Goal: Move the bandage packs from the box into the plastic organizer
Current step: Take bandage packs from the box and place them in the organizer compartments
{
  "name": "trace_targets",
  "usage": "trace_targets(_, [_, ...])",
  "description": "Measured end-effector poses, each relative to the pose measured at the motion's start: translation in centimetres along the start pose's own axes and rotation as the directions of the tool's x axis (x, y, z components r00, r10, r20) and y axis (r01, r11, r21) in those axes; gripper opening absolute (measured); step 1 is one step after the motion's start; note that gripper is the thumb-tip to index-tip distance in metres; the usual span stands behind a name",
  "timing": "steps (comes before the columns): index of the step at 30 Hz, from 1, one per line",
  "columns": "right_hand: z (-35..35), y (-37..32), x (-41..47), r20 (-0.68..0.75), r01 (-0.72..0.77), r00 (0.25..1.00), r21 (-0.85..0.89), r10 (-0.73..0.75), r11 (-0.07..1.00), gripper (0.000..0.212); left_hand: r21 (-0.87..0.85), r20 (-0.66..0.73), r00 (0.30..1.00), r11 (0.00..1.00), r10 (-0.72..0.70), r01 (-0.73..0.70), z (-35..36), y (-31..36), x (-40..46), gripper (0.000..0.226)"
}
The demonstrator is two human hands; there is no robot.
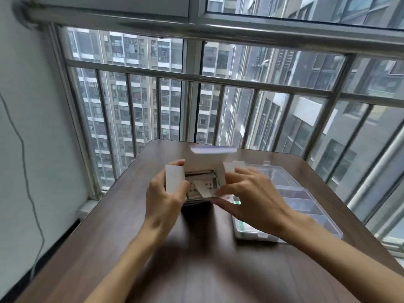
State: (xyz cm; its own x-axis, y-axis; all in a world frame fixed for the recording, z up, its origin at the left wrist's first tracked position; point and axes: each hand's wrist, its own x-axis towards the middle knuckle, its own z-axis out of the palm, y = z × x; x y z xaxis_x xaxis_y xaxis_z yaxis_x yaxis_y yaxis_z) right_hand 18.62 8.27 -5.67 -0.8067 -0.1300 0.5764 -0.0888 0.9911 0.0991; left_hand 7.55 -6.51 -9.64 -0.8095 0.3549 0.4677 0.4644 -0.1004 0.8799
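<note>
A white cardboard box [203, 166] stands open on the brown table [196, 259], its flaps turned up. Bandage packs [200, 174] are stacked inside it. My left hand [162, 199] grips the box's left side, thumb over the left flap. My right hand [251, 199] reaches in from the right and pinches one white bandage pack [206, 188] at the box's opening. The clear plastic organizer [290, 193] lies just right of the box, partly hidden under my right hand; a green-and-white pack [237, 202] shows in a near compartment.
The table stands against a barred window railing [196, 77] with tall buildings beyond. A white wall with a hanging cable [26, 171] is on the left. The table's front half holds only my forearms.
</note>
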Motion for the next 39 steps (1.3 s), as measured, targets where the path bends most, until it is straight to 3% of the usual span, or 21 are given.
trace_targets(2, [-0.6,-0.3,0.2,0.000,-0.123,0.992,0.189,0.125,0.974,0.020,0.009,-0.012,1.000,1.000,0.011,-0.011,-0.1,-0.1,-0.1,0.052])
trace_targets(5, [-1.6,-0.3,1.5,0.140,-0.372,0.927,0.468,0.349,0.801,0.028,-0.050,0.015,0.999,0.998,-0.046,0.047,0.1,-0.2,-0.1,0.047])
trace_targets(8, [-2.2,-0.1,2.9,0.403,-0.560,0.822,0.444,0.402,0.700,0.026,-0.069,0.003,0.999,0.996,-0.051,0.051,0.2,0.1,-0.2,0.047])
trace_targets(11, [-2.0,-0.1,4.1,0.434,-0.482,0.800,0.050,0.415,0.875,0.017,-0.027,-0.007,1.000,0.999,0.018,-0.019,0.1,0.8,-0.5,0.052])
trace_targets(13, [-1.9,-0.8,4.9,0.380,-0.324,0.836,-0.240,0.396,0.915,0.017,-0.005,-0.019,0.998,0.998,0.060,-0.060,0.2,1.1,-0.5,0.054])
trace_targets(14, [-1.7,-0.9,5.3,0.385,-0.254,0.853,-0.285,0.353,0.924,0.022,-0.003,-0.019,0.997,0.998,0.069,-0.069,0.2,1.2,-0.6,0.055])
trace_targets(16, [-1.3,-1.2,6.1,0.455,-0.155,0.848,-0.278,0.272,0.948,0.034,-0.002,-0.014,0.997,0.997,0.077,-0.077,0.1,1.3,-0.6,0.055])
trace_targets(19, [-0.7,-1.2,6.6,0.520,-0.140,0.815,-0.250,0.255,0.958,0.038,-0.011,-0.012,0.998,0.998,0.067,-0.068,0.0,1.2,-0.6,0.054])
trace_targets(24, [-0.2,-1.4,6.4,0.468,-0.092,0.860,-0.252,0.205,0.963,0.026,-0.061,-0.008,1.000,0.998,-0.002,0.001,0.2,0.8,-0.3,0.054])
trace_targets(30, [-0.8,-1.8,6.2,0.493,-0.082,0.850,-0.224,0.185,0.971,0.016,-0.102,0.000,0.999,0.994,-0.039,0.039,0.2,0.5,-0.3,0.053])
trace_targets(36, [-3.1,-1.0,6.9,0.386,-0.289,0.882,-0.007,0.270,0.957,0.024,-0.177,-0.046,0.988,0.975,-0.145,0.135,-0.2,0.5,0.7,0.044])
trace_targets(39, [-3.6,-0.3,7.1,0.433,-0.515,0.817,0.252,0.381,0.819,0.030,-0.170,-0.047,0.980,0.968,-0.195,0.184,-0.2,-0.1,1.2,0.044])
